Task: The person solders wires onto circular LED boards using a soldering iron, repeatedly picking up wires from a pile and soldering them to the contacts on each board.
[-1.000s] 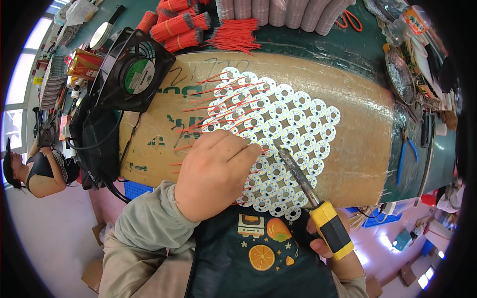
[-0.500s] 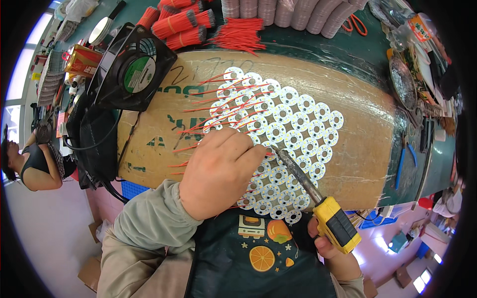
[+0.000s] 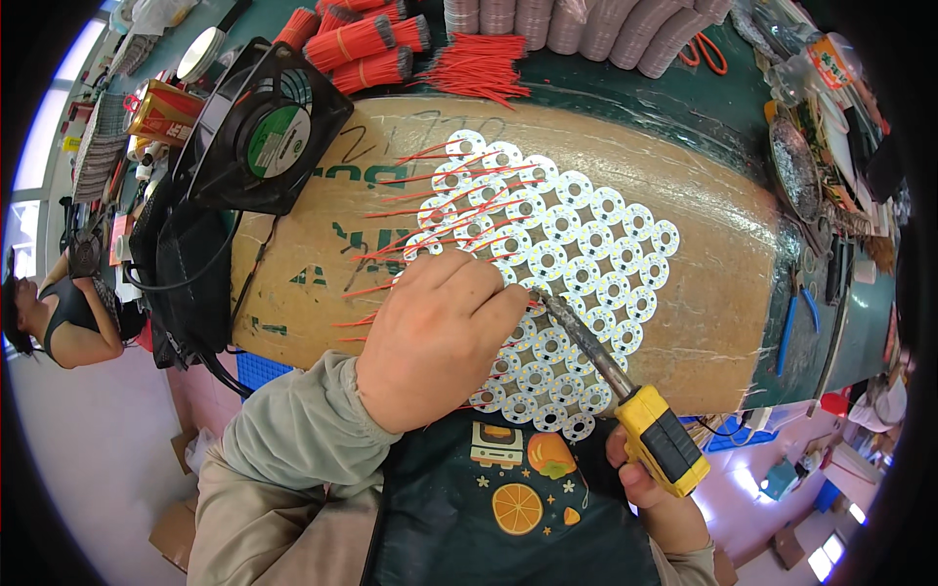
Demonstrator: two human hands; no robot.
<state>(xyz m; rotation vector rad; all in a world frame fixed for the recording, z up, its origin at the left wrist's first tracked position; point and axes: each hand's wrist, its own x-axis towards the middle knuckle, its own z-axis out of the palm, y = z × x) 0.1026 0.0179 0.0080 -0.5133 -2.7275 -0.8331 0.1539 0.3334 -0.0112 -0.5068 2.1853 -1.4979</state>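
Observation:
Many round white LED boards (image 3: pixel 583 275) with centre holes lie in a tight slanted grid on brown cardboard (image 3: pixel 703 352). Red wires (image 3: pixel 401 213) run out to the left from boards in the left-hand columns. My left hand (image 3: pixel 440 337) rests over the grid, its fingers pinched on a red wire whose tip shows beside the fingertips; the boards beneath are hidden. In my right hand (image 3: pixel 640 479) is a soldering iron (image 3: pixel 664 444) with a yellow and black handle. Its tip meets a board right by my left fingertips.
A black fan (image 3: pixel 269 137) stands at the left edge of the cardboard. Bundles of red wire (image 3: pixel 352 49) and rows of stacked grey discs (image 3: pixel 576 24) lie at the back. Blue-handled pliers (image 3: pixel 791 327) are on the right. Another person (image 3: pixel 73 313) sits far left.
The whole view has shifted very slightly. My two hands, the wire and the soldering iron keep nearly the same places over the boards.

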